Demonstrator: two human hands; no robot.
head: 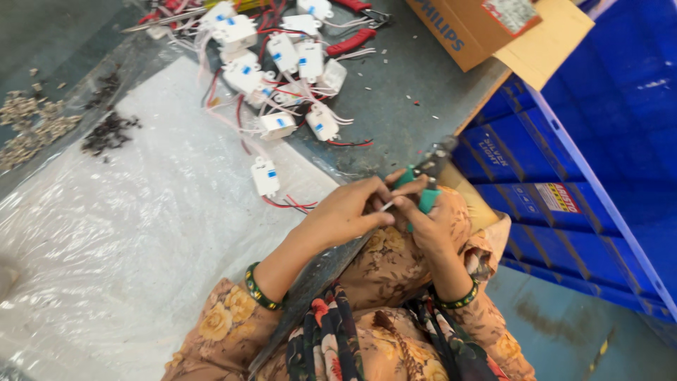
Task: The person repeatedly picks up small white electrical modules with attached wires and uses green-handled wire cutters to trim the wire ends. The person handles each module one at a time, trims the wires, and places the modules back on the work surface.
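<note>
Clear plastic sheet is lying bare across the table's near-left stretch, leaving open passage. A pile of white wired modules is crowding the far edge. Screw heaps are blocking the far-left corner; cardboard box is closing the far-right corner.

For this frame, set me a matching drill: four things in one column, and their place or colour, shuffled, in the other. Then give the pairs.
Things:
1. pliers
2. cardboard box
3. white modules with wires
4. blue crates

Places or colours:
A. stacked beside the table, on the person's right
B. piled at the far side of the table
C. green handles, held in the right hand
D. brown, at the table's far right corner

Pairs: 1-C, 2-D, 3-B, 4-A

The left hand pinches a thin white wire by the pliers.
</note>
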